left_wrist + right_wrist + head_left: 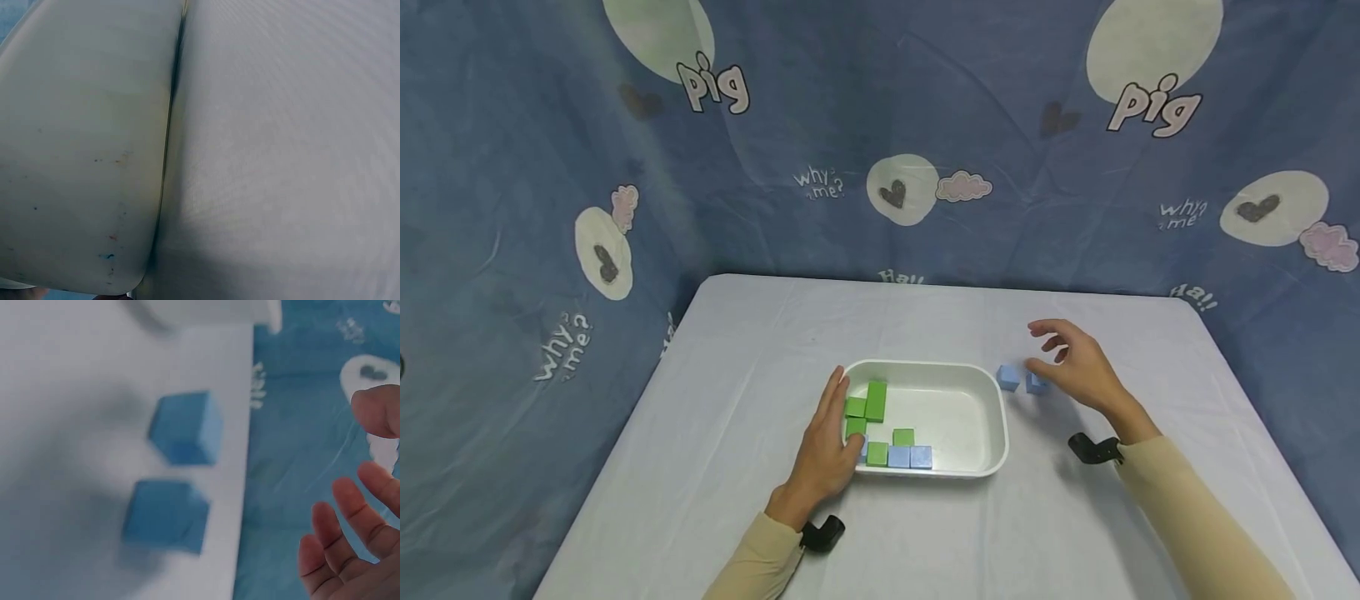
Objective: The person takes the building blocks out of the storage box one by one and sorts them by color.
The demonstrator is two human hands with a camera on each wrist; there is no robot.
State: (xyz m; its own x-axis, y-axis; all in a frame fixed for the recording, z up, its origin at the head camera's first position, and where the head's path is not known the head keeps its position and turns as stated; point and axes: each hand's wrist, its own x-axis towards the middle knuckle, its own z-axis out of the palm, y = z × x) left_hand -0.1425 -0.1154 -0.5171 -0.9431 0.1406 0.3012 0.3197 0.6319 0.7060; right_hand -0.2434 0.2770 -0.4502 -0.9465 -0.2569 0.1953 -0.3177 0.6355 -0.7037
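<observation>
A white tray [951, 477] lies on the table. My left hand [823, 454] holds it at the near left corner, fingers stretched along the left side and thumb over the rim. Green blocks, among them a longer one [876, 402], fill its left part. Along the near wall sit blue cubes [921, 457]; the thumb partly covers one of them. My right hand [1084, 371] hovers with fingers apart and nothing in them, close above two blue cubes just right of the tray. In the right wrist view these cubes [164, 515] stand near each other, clear of the fingertips [310, 550].
White cloth covers the table [760, 350], whose far edge meets a blue printed curtain [820, 233]. A black wrist camera [1093, 448] sits on the right wrist and another [822, 533] on the left. The tray's outer side [81, 156] fills the left of the left wrist view.
</observation>
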